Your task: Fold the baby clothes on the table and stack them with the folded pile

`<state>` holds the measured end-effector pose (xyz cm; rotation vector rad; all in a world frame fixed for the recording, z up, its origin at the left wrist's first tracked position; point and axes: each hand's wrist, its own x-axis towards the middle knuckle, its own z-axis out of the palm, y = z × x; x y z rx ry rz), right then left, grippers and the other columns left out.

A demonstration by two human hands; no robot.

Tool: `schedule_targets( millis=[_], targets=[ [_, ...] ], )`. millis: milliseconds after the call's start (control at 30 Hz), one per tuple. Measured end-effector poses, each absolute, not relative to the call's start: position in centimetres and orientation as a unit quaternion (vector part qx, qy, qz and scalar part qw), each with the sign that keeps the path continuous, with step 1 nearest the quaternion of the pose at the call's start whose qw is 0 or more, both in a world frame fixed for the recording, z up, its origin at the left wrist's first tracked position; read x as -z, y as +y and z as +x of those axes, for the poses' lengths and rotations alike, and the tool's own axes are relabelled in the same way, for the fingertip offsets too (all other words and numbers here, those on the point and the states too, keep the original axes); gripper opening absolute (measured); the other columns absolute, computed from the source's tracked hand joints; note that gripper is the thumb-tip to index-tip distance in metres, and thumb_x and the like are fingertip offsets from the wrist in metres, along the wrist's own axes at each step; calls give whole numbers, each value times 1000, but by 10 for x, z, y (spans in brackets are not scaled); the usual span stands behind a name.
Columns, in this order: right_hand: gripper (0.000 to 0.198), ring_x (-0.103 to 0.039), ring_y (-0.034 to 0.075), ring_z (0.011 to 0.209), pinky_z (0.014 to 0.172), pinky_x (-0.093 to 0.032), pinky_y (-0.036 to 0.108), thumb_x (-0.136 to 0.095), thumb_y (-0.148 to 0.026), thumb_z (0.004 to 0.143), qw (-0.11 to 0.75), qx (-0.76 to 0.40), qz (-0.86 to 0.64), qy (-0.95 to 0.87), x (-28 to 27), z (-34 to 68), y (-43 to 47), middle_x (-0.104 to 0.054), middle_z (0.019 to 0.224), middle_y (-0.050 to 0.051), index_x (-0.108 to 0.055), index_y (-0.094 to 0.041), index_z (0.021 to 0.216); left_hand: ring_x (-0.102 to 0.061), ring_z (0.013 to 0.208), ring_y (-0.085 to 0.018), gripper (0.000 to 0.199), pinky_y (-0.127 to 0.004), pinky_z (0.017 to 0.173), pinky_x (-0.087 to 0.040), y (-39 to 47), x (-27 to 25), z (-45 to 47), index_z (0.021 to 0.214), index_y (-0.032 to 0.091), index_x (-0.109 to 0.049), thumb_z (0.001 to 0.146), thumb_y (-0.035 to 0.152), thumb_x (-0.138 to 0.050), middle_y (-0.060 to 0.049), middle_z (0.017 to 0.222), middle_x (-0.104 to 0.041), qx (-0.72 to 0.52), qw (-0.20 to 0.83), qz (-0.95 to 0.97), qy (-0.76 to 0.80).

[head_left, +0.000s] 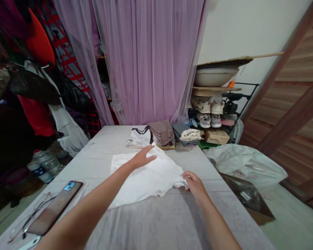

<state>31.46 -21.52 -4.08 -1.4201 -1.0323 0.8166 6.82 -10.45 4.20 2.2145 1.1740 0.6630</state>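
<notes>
A white garment (146,177) lies spread on the pale-covered table in front of me; its exact kind is not clear. My left hand (142,159) reaches over its far edge with fingers stretched and thumb apart, resting on or just above the cloth. At the garment's right edge, my right hand (194,183) pinches a bunched part of the fabric between thumb and fingers. Just beyond my left hand lie a folded white top with dark trim (139,137) and a stack of folded brown clothes (162,132).
Folded grey clothes (181,132) with a cream scrunched cloth (191,134) on top lie at the table's far right. A phone (56,208) and eyeglasses (32,215) rest at near left. Purple curtains (151,62) hang behind; a shoe rack (243,100) stands right.
</notes>
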Motion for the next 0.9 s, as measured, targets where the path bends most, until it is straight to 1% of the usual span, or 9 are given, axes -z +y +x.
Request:
schedule_targets(
  millis=[100,167,333,400,467,600,733,800,900],
  targets=[
    [15,-60,22,52,43,-44,32,-60,-33,67,529,-441,-630,-358,49,324,-223,-67,65,6,-70,-24,72,-51,125,-23,54,-38,108,-37,-160,2,21,126,23,-55,79,49,-58,-9,135,-56,-119,263,862,417],
    [21,-63,22,61,48,-47,33,-62,-32,65,535,-483,-604,-339,44,327,-224,-70,78,10,-74,-22,79,-51,124,-27,55,-41,106,-37,-193,17,-14,121,24,-58,73,48,-66,-9,132,-58,-72,225,871,431],
    [46,-67,23,81,66,-54,36,-67,-24,54,577,-546,-491,-357,38,322,-218,-71,98,8,-69,-21,100,-55,110,-25,37,-38,96,-43,-236,19,-59,104,23,-59,68,25,-63,-7,116,-62,-50,148,874,460],
    [50,-66,23,82,68,-54,35,-69,-24,51,585,-522,-505,-362,42,317,-212,-71,98,7,-68,-21,100,-56,106,-25,34,-37,91,-44,-240,13,-58,101,21,-58,67,19,-58,-8,112,-62,-27,126,870,476],
    [46,-64,21,72,65,-52,34,-71,-29,50,580,-469,-560,-359,46,313,-204,-71,84,6,-67,-19,95,-57,103,-25,29,-37,87,-45,-239,9,-51,98,20,-58,70,16,-52,-9,109,-62,12,101,864,492],
    [39,-60,20,64,64,-49,34,-63,-47,60,534,-353,-657,-399,47,315,-194,-66,68,3,-68,-17,85,-61,97,-26,24,-36,80,-45,-229,5,-45,92,19,-58,79,15,-38,-11,100,-65,62,71,845,527],
    [30,-61,24,85,73,-48,35,-56,-47,62,482,-236,-672,-511,36,328,-197,-69,87,9,-66,-20,69,-65,88,-25,26,-34,76,-45,-221,-1,-60,103,21,-53,86,23,-33,-8,90,-68,-8,126,789,602],
    [27,-60,25,94,78,-47,33,-53,-44,63,469,-223,-652,-553,30,335,-204,-68,97,10,-65,-20,65,-65,86,-23,28,-32,75,-44,-220,-10,-70,105,22,-51,88,27,-30,-7,91,-68,-31,155,782,603],
    [26,-61,21,87,75,-45,29,-48,-41,68,390,-260,-637,-612,24,348,-221,-68,87,5,-64,-20,65,-65,87,-22,30,-30,75,-44,-223,-25,-78,106,22,-53,87,30,-31,-5,92,-68,11,193,806,559]
  ],
)
